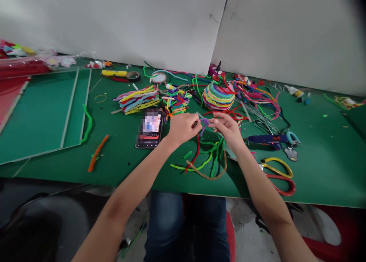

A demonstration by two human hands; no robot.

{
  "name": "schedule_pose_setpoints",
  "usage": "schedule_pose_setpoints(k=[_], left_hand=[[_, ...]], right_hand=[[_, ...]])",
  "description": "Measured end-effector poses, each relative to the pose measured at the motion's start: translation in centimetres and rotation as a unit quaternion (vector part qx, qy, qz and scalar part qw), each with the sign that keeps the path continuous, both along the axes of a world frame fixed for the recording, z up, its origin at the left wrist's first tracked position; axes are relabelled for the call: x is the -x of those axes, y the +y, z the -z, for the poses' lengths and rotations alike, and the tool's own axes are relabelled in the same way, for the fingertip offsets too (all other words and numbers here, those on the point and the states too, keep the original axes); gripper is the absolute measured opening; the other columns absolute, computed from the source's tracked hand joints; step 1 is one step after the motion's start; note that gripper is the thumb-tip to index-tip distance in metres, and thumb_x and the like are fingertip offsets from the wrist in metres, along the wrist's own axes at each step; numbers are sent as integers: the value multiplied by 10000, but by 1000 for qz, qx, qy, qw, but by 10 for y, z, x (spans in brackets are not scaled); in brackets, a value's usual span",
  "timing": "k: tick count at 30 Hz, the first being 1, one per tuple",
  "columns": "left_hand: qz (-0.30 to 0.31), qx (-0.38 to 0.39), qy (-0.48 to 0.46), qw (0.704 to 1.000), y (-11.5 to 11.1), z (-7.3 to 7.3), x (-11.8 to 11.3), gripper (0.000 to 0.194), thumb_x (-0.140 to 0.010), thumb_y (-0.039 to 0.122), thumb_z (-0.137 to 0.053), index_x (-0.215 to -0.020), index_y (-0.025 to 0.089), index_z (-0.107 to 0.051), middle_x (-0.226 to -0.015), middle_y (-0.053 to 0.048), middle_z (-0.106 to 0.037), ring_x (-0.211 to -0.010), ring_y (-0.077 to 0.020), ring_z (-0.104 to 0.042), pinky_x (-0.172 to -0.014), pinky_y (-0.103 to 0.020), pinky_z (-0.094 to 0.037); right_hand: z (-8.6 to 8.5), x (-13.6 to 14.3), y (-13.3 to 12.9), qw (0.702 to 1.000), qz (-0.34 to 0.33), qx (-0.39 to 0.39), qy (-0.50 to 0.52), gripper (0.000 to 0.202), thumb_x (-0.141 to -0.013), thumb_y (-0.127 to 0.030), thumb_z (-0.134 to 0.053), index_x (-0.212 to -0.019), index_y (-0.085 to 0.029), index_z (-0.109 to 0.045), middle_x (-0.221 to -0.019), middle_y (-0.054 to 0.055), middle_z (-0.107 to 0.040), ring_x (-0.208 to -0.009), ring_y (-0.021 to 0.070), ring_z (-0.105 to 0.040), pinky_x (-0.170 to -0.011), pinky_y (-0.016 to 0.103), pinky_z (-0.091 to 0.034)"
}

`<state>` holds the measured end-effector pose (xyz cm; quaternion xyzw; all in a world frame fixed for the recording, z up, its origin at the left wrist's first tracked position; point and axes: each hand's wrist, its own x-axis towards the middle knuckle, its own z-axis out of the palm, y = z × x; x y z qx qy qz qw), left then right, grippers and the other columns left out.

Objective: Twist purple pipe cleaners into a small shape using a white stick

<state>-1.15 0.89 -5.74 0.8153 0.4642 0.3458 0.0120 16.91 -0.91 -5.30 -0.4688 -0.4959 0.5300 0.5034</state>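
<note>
A small twisted purple pipe cleaner hangs between my two hands above the middle of the green table. My left hand is closed, thumb and index finger pinched on its left end. On its right side, the fingers of my right hand pinch the same piece. Beneath and in front of my hands lie green pipe cleaners, a red one and a brown one. The colourful striped coil stands just behind my right hand.
A phone lies left of my left hand, below a multicoloured bundle. Scissors and a blue glue gun lie at the right. An orange pipe cleaner and green boards are at the left.
</note>
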Motion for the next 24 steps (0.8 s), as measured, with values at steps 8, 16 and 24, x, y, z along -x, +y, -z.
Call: schedule_pose_setpoints(k=[8,16,24], left_hand=[[32,50,-41,997,-5,1,-5,211,-776,258,-495,-591,164,-529,-545,3,-539,-550,-110,-476,-520,-236,-253],[181,298,-193,917,1,-6,-1,293,-830,383,-513,-674,146,-586,-611,4,-592,-583,-99,-530,-555,-214,-373],[217,387,-292,848,3,-6,-4,244,-763,372,-626,-730,136,-573,-646,-18,-630,-613,-104,-584,-598,-221,-449]], right_hand=[[8,6,-2,998,8,-8,-64,291,-658,-424,-735,-834,-198,-681,-702,2,-702,-621,125,-656,-530,229,-502],[5,0,-1,991,10,-63,-116,235,-684,-403,-716,-822,-212,-715,-695,-1,-687,-595,112,-591,-562,256,-492],[3,4,-4,989,40,-92,-105,242,-693,-409,-709,-804,-204,-641,-700,-12,-648,-596,98,-554,-569,243,-455]])
